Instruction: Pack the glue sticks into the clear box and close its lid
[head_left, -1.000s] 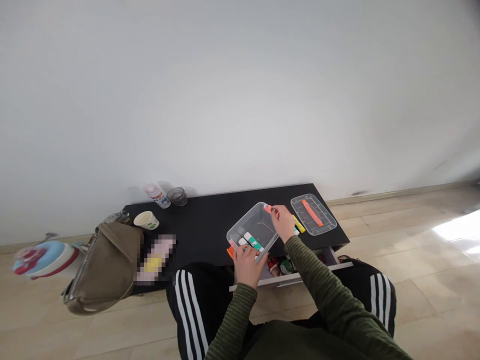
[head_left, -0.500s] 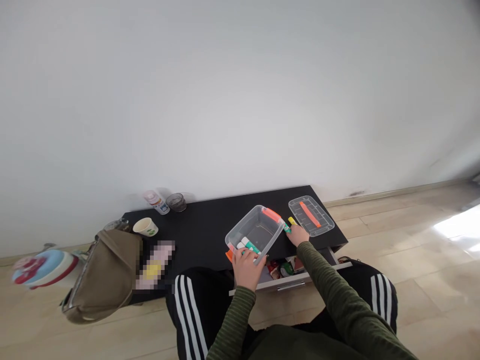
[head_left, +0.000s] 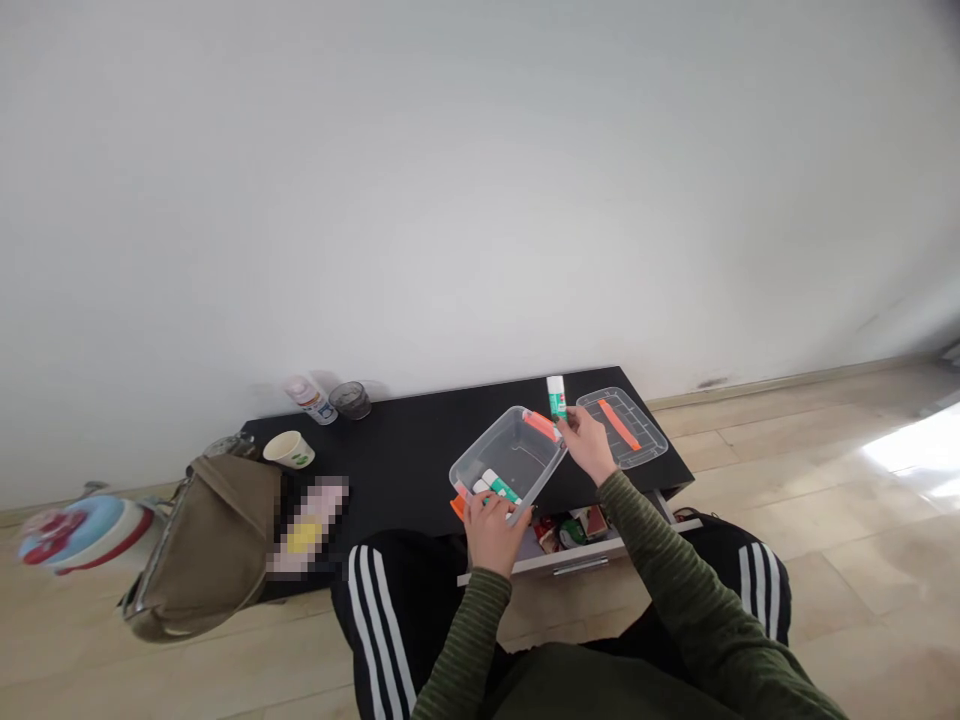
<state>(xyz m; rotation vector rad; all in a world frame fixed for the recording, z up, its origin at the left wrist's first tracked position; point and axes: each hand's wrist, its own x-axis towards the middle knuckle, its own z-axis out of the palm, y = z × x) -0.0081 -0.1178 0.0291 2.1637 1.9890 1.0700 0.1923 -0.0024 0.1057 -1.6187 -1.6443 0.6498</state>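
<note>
My right hand (head_left: 589,445) pinches a glue stick (head_left: 556,398) with a white cap and a green label. It stands upright in the fingers, just beyond the right end of a clear plastic box (head_left: 480,441). My left hand (head_left: 495,530) is closed on the near wall of that box, by its left corner. Inside the box, partly behind my left fingers, lie white-and-green glue sticks (head_left: 501,486). Orange latches (head_left: 540,426) are on the box ends. Its clear lid (head_left: 651,446) with an orange handle lies to the right of my right hand.
The black cabinet (head_left: 412,440) has an open drawer (head_left: 585,560) holding several packets. Toward the left are a paper cup (head_left: 289,450), a dark glass bowl (head_left: 350,400), a spray can (head_left: 311,402) and a brown bag (head_left: 210,550). A white wall (head_left: 480,200) rises behind.
My right hand has lifted the glue stick from beside the box and turned it upright. A yellow end that showed by that hand is out of sight. My left hand stays on the box.
</note>
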